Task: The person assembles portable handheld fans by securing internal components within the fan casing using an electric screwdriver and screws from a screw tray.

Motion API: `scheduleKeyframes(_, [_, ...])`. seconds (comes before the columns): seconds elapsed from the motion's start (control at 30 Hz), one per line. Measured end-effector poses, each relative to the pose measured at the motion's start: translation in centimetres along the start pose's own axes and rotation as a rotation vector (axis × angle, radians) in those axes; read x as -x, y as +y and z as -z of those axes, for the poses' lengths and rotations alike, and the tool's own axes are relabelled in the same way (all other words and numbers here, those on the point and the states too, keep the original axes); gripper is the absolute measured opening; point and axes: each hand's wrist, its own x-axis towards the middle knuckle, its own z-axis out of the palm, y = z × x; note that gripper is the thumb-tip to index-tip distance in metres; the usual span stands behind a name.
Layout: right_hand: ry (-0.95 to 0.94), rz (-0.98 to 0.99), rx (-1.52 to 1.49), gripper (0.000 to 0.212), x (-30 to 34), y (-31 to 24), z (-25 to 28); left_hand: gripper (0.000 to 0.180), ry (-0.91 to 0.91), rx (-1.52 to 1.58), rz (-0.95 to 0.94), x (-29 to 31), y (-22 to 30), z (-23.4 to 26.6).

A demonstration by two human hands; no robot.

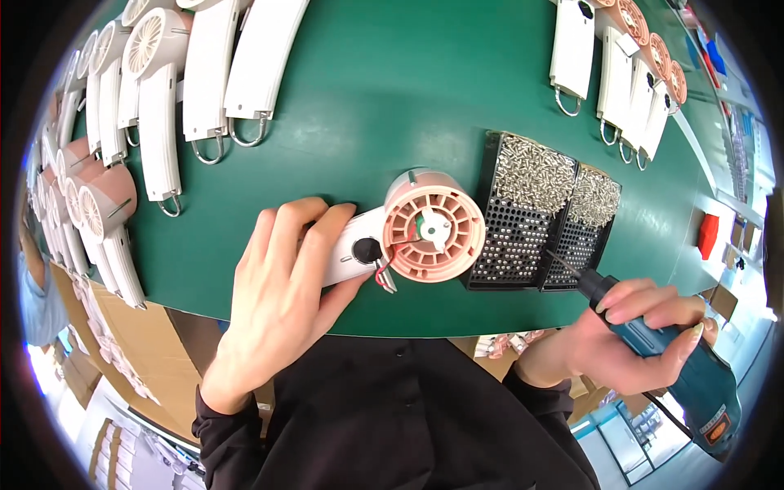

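Green and glossy, the work surface is stretching across the view, with a row of pink-and-white handheld fans lying toward 10 o'clock and a smaller group of handheld fans lying toward 1 o'clock. Near the middle, one fan is lying with its round pink slatted head facing up; a white hub piece is sitting at its centre, and red and dark wires are trailing out by the handle.

From the left hand, this head is lying toward 2 o'clock, and the white handle is running along a line from 8 to 2 o'clock. From the right hand, the head is lying toward 10 o'clock, beyond two black screw trays. The left hand is clearly the nearer one, touching the fan itself.

The left fingers are gripping the handle, thumb on the near edge and the others curving over the far edge, spread only by its breadth. The right fingers are closing around a teal electric screwdriver, whose thin bit is pointing toward 10 o'clock, its tip hanging over the perforated part of the trays. Whether it is touching a screw, I cannot tell. Loose silver screws are heaping at the trays' 12 o'clock end.
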Motion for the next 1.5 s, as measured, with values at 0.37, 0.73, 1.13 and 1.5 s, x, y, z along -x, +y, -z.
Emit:
scheduleKeyframes(0.37, [-0.008, -0.075, 0.027, 0.026, 0.2, 0.6, -0.3, 0.067, 0.044, -0.095, -0.022, 0.3, -0.4, -0.9])
scheduleKeyframes(0.73, [0.040, -0.091, 0.040, 0.026, -0.3, 1.5, -0.7, 0.075, 0.001, -0.111, 0.031, 0.4, 0.2, -0.5])
scheduleKeyframes(1.13, [-0.070, -0.115, 0.144, 0.027, -0.3, 0.9, -1.2, 0.069, 0.037, -0.106, -0.034, -0.4, -0.1, 0.2])
scheduleKeyframes(1.5, [-0.103, -0.109, 0.241, 0.024, -0.2, 1.2, -0.7, 0.062, 0.056, -0.106, -0.093, -0.9, -0.4, 0.5])
